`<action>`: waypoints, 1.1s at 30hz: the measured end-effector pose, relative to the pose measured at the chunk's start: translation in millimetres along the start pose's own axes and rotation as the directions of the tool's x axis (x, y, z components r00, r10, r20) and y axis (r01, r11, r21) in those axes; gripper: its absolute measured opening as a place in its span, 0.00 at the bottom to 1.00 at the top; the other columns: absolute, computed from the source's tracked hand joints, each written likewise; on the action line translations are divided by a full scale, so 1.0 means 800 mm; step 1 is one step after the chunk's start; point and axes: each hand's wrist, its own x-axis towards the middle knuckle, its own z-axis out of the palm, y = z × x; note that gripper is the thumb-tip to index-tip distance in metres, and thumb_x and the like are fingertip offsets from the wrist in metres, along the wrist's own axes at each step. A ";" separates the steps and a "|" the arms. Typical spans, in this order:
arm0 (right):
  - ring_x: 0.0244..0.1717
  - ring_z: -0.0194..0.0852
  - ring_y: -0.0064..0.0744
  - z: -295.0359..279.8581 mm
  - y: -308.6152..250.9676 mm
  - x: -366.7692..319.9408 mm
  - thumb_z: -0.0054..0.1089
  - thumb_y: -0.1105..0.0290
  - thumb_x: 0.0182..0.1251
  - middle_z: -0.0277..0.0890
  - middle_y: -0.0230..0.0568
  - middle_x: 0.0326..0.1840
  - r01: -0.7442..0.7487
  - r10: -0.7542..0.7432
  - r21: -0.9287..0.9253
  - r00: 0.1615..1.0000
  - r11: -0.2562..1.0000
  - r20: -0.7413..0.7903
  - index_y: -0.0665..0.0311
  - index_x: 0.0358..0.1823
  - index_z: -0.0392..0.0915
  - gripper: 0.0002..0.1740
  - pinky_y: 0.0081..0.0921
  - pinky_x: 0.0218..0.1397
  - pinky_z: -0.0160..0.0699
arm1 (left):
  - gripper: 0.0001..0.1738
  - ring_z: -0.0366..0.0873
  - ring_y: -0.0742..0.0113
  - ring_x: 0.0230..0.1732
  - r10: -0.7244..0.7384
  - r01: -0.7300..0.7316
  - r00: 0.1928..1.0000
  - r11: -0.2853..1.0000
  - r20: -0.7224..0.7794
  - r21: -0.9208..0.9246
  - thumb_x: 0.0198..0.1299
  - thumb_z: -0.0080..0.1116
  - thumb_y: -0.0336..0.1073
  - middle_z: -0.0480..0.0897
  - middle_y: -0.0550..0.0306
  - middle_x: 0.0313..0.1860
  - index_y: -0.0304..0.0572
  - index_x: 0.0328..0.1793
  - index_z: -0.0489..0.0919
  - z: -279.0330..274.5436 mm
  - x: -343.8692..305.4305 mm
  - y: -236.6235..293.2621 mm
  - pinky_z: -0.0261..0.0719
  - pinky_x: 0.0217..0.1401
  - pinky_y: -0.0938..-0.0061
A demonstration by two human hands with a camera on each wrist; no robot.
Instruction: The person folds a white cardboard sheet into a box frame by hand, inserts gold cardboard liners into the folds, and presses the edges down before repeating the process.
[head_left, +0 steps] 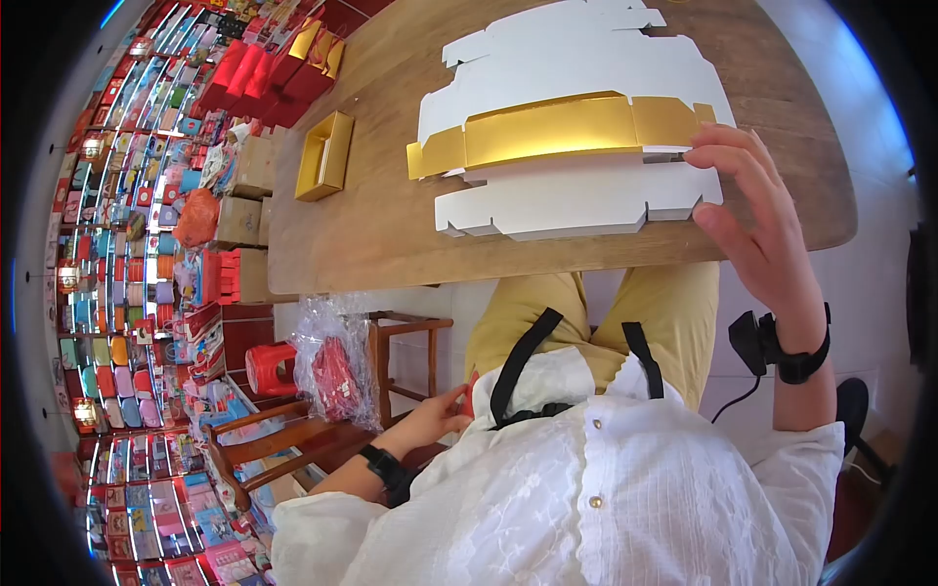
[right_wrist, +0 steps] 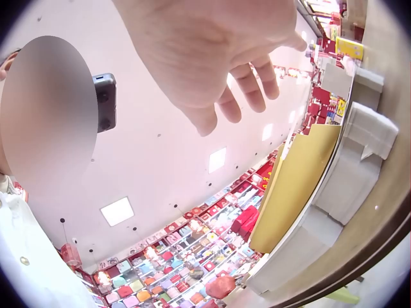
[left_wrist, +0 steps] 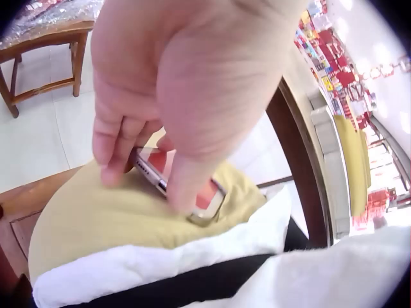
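A stack of flat white box blanks (head_left: 576,63) lies on the wooden table. Across it, in the head view, runs a gold cardboard piece (head_left: 552,127) with an upturned long edge. My right hand (head_left: 757,200) is over the right end of this stack, fingers loosely spread and thumb apart. Its fingertips overlap the gold end flap in the head view; the right wrist view shows the palm with nothing in it. Down at my lap, my left hand (head_left: 435,418) holds a phone (left_wrist: 207,195) with a red-and-white surface, between thumb and fingers, over the yellow trousers.
An open gold box (head_left: 337,156) stands at the table's left, with red gift bags (head_left: 244,83) behind it. Left of my lap are a wooden stool (head_left: 415,327) and a wooden chair (head_left: 264,454) beside a plastic-wrapped red bundle (head_left: 334,376). Stocked shelves line the left side.
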 end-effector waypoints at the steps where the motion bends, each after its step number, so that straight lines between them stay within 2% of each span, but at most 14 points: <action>1: 0.57 0.70 0.46 0.001 -0.003 0.000 0.64 0.62 0.68 0.74 0.45 0.58 -0.034 0.035 0.058 0.999 0.998 -0.004 0.65 0.52 0.77 0.17 0.40 0.69 0.60 | 0.50 0.81 0.50 0.57 0.078 -0.055 0.988 0.984 -0.133 0.169 0.62 0.66 0.40 0.80 0.34 0.58 0.35 0.82 0.47 0.009 0.014 -0.007 0.78 0.59 0.64; 5: 0.58 0.69 0.47 -0.006 -0.006 0.009 0.65 0.64 0.67 0.73 0.45 0.57 0.047 -0.046 -0.054 0.999 0.997 0.014 0.64 0.51 0.77 0.16 0.41 0.70 0.58 | 0.41 0.71 0.59 0.71 0.086 0.049 0.893 0.957 -0.441 0.287 0.68 0.59 0.31 0.73 0.43 0.72 0.37 0.82 0.52 0.053 0.028 0.101 0.67 0.72 0.70; 7: 0.58 0.69 0.47 -0.010 -0.007 0.009 0.65 0.66 0.66 0.73 0.45 0.56 0.009 -0.006 -0.075 0.999 0.997 0.039 0.64 0.49 0.78 0.15 0.42 0.71 0.57 | 0.40 0.69 0.57 0.73 0.223 -0.084 0.894 0.935 -0.388 0.344 0.68 0.58 0.30 0.72 0.39 0.72 0.37 0.82 0.52 0.035 0.041 0.080 0.66 0.73 0.68; 9: 0.59 0.69 0.47 -0.011 -0.003 0.013 0.66 0.67 0.64 0.73 0.44 0.57 -0.039 0.041 -0.040 0.998 0.998 0.039 0.64 0.51 0.77 0.16 0.45 0.73 0.55 | 0.43 0.72 0.58 0.70 0.295 -0.295 0.952 0.955 -0.083 0.020 0.67 0.59 0.29 0.74 0.38 0.70 0.40 0.83 0.50 0.003 0.036 0.079 0.67 0.71 0.70; 11: 0.61 0.69 0.47 -0.008 -0.002 0.019 0.67 0.67 0.63 0.72 0.44 0.58 -0.087 0.087 -0.002 0.995 0.996 0.048 0.63 0.52 0.77 0.17 0.48 0.74 0.54 | 0.37 0.76 0.64 0.61 0.066 -0.063 0.996 0.997 0.065 -0.052 0.66 0.57 0.27 0.78 0.46 0.63 0.42 0.81 0.58 -0.045 0.024 0.117 0.73 0.64 0.72; 14: 0.63 0.69 0.45 0.000 -0.002 0.035 0.69 0.69 0.59 0.72 0.42 0.60 -0.067 0.063 -0.280 0.998 0.958 -0.024 0.59 0.56 0.76 0.22 0.54 0.78 0.50 | 0.28 0.76 0.71 0.51 0.139 -0.055 0.983 0.845 -0.119 0.533 0.67 0.55 0.26 0.81 0.55 0.54 0.41 0.74 0.71 -0.076 0.002 0.232 0.76 0.54 0.74; 16: 0.65 0.68 0.40 0.011 0.002 0.043 0.71 0.70 0.56 0.72 0.38 0.61 -0.069 0.102 -0.479 0.994 0.875 0.042 0.55 0.59 0.75 0.28 0.58 0.80 0.49 | 0.19 0.79 0.64 0.46 0.568 -0.388 0.763 0.785 -0.309 0.484 0.66 0.58 0.30 0.82 0.51 0.46 0.38 0.63 0.78 -0.079 -0.003 0.292 0.78 0.48 0.70; 18: 0.65 0.69 0.37 0.023 0.011 0.048 0.71 0.70 0.55 0.72 0.35 0.60 -0.046 0.100 -0.531 0.992 0.846 0.074 0.53 0.59 0.75 0.28 0.58 0.79 0.51 | 0.20 0.79 0.59 0.44 0.888 -0.520 0.385 0.433 -0.251 0.736 0.62 0.63 0.32 0.80 0.50 0.42 0.40 0.61 0.78 -0.083 0.006 0.343 0.79 0.47 0.68; 19: 0.65 0.69 0.34 0.027 0.014 0.051 0.71 0.69 0.55 0.72 0.33 0.60 -0.017 0.099 -0.567 0.988 0.824 0.115 0.52 0.59 0.76 0.28 0.58 0.79 0.53 | 0.20 0.79 0.59 0.44 0.896 -0.537 0.373 0.419 -0.240 0.732 0.62 0.63 0.32 0.80 0.50 0.42 0.40 0.61 0.78 -0.085 0.013 0.371 0.79 0.47 0.68; 21: 0.61 0.72 0.32 0.031 0.009 0.059 0.70 0.69 0.56 0.76 0.30 0.54 -0.032 0.120 -0.578 0.986 0.815 0.115 0.51 0.55 0.79 0.23 0.58 0.78 0.54 | 0.19 0.79 0.56 0.42 0.993 -0.125 -0.008 -0.120 0.119 0.985 0.57 0.66 0.33 0.79 0.52 0.40 0.42 0.55 0.80 -0.090 0.028 0.415 0.78 0.43 0.63; 25: 0.52 0.77 0.32 0.035 0.004 0.068 0.66 0.68 0.62 0.81 0.28 0.39 -0.031 0.192 -0.558 0.953 0.829 0.234 0.52 0.45 0.84 0.10 0.56 0.77 0.58 | 0.13 0.79 0.53 0.42 0.979 -0.318 0.118 -0.118 0.163 0.941 0.54 0.66 0.30 0.81 0.51 0.38 0.40 0.46 0.81 -0.118 0.096 0.420 0.78 0.44 0.61; 27: 0.51 0.78 0.32 0.034 -0.002 0.069 0.64 0.68 0.63 0.81 0.29 0.38 0.007 0.216 -0.567 0.920 0.824 0.326 0.52 0.44 0.84 0.09 0.57 0.76 0.59 | 0.05 0.81 0.55 0.40 0.918 -0.336 0.371 -0.003 0.136 0.942 0.57 0.61 0.30 0.83 0.52 0.34 0.42 0.40 0.81 -0.124 0.104 0.416 0.77 0.43 0.61; 28: 0.50 0.78 0.34 0.036 -0.008 0.069 0.64 0.68 0.63 0.81 0.31 0.36 0.007 0.209 -0.545 0.919 0.838 0.333 0.55 0.42 0.84 0.07 0.50 0.74 0.63 | 0.03 0.81 0.59 0.34 0.951 -0.350 0.260 -0.071 0.170 0.934 0.57 0.58 0.33 0.79 0.57 0.27 0.44 0.34 0.79 -0.127 0.110 0.409 0.77 0.40 0.64; 33: 0.52 0.79 0.36 0.015 -0.058 0.095 0.67 0.64 0.64 0.84 0.39 0.43 -0.113 0.293 -0.325 0.756 0.939 0.585 0.62 0.47 0.84 0.13 0.34 0.69 0.68 | 0.03 0.81 0.61 0.38 0.947 -0.311 0.229 -0.149 0.226 0.939 0.54 0.59 0.32 0.80 0.59 0.30 0.46 0.35 0.80 -0.164 0.075 0.411 0.78 0.49 0.64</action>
